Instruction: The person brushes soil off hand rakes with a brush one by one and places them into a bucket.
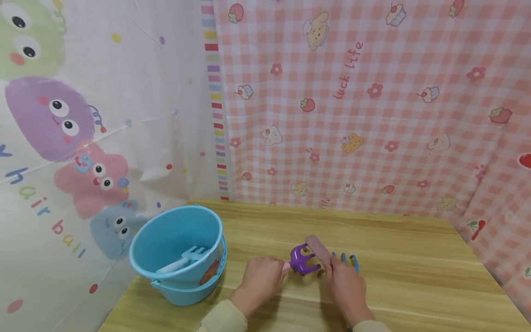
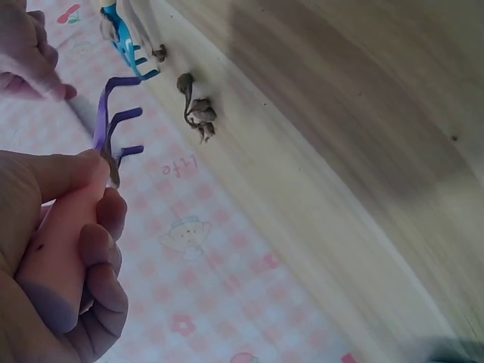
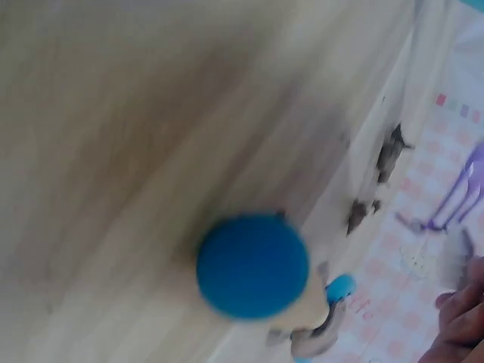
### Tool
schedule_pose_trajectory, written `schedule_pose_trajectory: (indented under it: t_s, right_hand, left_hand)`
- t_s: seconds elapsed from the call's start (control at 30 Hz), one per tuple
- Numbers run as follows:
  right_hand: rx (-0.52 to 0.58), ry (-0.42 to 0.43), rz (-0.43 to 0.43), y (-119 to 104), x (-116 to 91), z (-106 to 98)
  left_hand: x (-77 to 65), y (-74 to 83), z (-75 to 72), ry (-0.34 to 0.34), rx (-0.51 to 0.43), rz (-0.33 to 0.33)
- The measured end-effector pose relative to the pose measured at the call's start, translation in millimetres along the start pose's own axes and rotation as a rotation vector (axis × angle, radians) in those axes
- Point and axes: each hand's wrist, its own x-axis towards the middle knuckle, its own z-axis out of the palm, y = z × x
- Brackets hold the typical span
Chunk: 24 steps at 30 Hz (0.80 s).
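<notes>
My left hand (image 1: 262,276) grips the pink handle (image 2: 60,253) of a small purple toy rake (image 1: 302,259), its tines toward the right. With my right hand (image 1: 346,286) I hold a flat mauve strip with a textured face (image 1: 318,249) against the tines; whether it is cloth or a brush I cannot tell. Brown matter clings near the tines. Behind the right hand lies a blue toy rake (image 1: 350,260), its blue handle end (image 3: 253,266) large in the right wrist view. Brown clumps (image 2: 198,110) lie on the table below the purple tines.
A light blue bucket (image 1: 178,283) stands at the left of the wooden table (image 1: 415,276). Inside it leans a pale blue toy fork (image 1: 186,258). Patterned cloths, one white (image 1: 166,92) and one pink checked (image 1: 373,120), hang behind the table.
</notes>
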Motion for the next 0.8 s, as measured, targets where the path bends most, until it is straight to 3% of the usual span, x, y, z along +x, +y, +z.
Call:
schedule_pose_trajectory:
  t_s: [0.13, 0.37, 0.57, 0.8]
  right_hand:
    - [-0.045, -0.031, 0.075, 5.8, 1.1, -3.2]
    - [0.040, -0.010, -0.016, -3.1, 0.5, 0.4]
    - [-0.014, 0.019, 0.056, 2.5, -2.2, -1.0]
    - [0.045, 0.076, 0.028, -0.3, -3.3, -0.3]
  left_hand:
    - [-1.9, -0.1, 0.1, -0.017, 0.007, -0.009]
    - [-1.5, -1.6, 1.9, 0.021, 0.014, -0.001]
    - [-2.1, -2.2, 1.6, 0.043, 0.014, -0.016]
    - [-1.7, -4.1, 4.4, -0.021, -0.055, -0.075]
